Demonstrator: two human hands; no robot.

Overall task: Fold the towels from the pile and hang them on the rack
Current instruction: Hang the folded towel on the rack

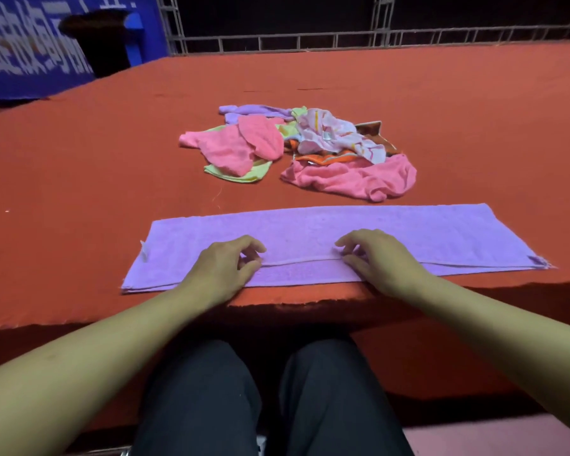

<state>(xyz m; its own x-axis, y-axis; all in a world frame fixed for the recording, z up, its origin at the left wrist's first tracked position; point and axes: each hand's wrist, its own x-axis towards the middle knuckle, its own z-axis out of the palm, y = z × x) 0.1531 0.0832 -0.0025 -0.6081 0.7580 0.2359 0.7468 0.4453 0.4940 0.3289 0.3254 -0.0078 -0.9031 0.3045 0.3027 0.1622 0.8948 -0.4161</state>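
A blue banner (pixel 30 57) with white lettering is standing at about ten o'clock, beyond the far edge of the red-covered counter (pixel 79 159). The purple towel (pixel 310 232) is lying flat and folded lengthwise along the near edge of the counter, at six o'clock from the pile of towels (pixel 297 149). The left hand (pixel 224 268) is resting on the towel's left-centre part, its fingers curling and its thumb and fingertips pinching the folded hem. At twelve o'clock from the hands, the pile is sitting mid-counter, a loose heap of pink, yellow-green, lilac, orange and patterned cloths, well apart from the purple towel. The right hand (pixel 379 261) is lying on the towel's right-centre part, fingers bent, thumb and fingertips pinching the same hem line. A metal grid railing (pixel 343 37) is running along the far side at one o'clock.
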